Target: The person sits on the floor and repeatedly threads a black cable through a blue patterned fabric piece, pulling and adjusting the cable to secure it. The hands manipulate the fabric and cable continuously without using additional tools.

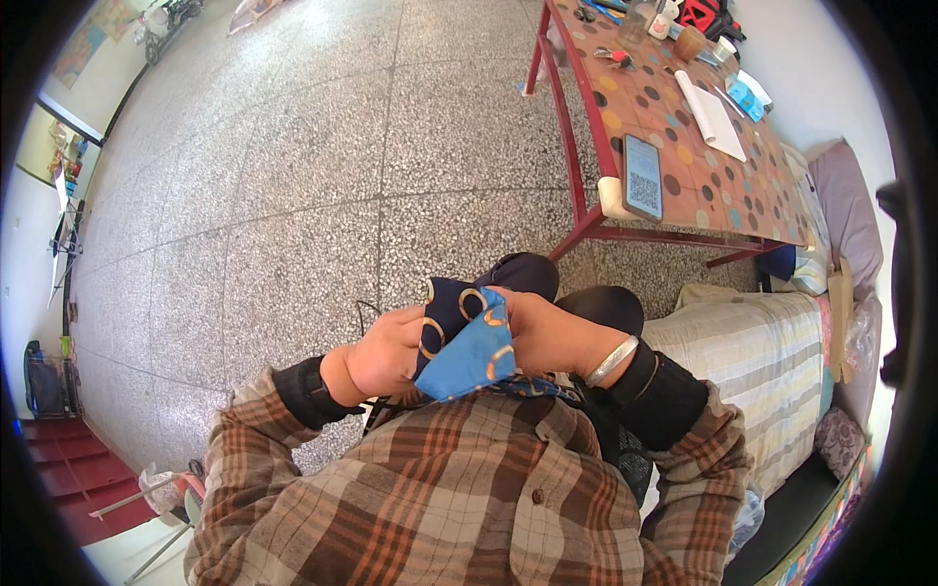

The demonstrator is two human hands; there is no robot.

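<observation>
A folded piece of patterned fabric [469, 344], blue and dark navy with tan and white ring shapes, is stretched between my two hands in front of my chest. My left hand [392, 351] grips its navy edge, with the fingers mostly tucked behind the cloth. At the opposite side, my right hand [553, 337] pinches the fabric near its upper corner; a silver bangle [612, 360] circles that wrist. More of the patterned cloth [546, 388] hangs below the right hand, against my plaid shirt [469, 483]. My knees in dark trousers show just beyond the fabric.
Ahead to the right stands a red-framed table [678, 172] with a dotted cover. A smartphone [642, 178] lies at its near corner, with an open notebook [714, 121] and a glass jar [636, 26] farther back. A bed with a striped sheet [740, 366] is at my right.
</observation>
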